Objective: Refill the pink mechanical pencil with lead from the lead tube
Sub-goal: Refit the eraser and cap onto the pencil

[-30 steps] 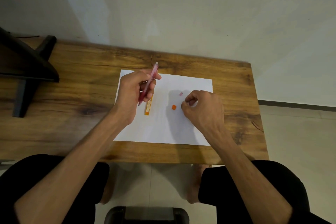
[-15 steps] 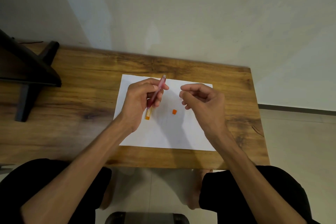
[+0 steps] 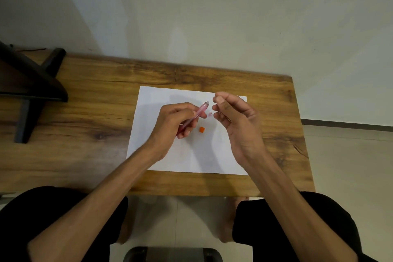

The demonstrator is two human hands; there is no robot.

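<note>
My left hand (image 3: 174,121) grips the pink mechanical pencil (image 3: 201,109) above the white paper (image 3: 191,155), its open top end tilted up and to the right. My right hand (image 3: 236,121) hovers just right of that end. Its thumb and forefinger are pinched together on a lead too thin to see clearly. A tiny pink pencil cap (image 3: 210,114) and a small orange tube cap (image 3: 201,129) lie on the paper between my hands. The lead tube is hidden under my left hand.
The paper lies on a wooden table (image 3: 85,134) set against a pale wall. A black stand (image 3: 32,83) occupies the table's far left. The table's right edge (image 3: 302,134) is close to my right hand. My knees are below the front edge.
My right hand lifted off the paper with its fingers pinched and rose to the pencil's top end. My left hand tilted the pencil down and right, covering the orange lead tube.
</note>
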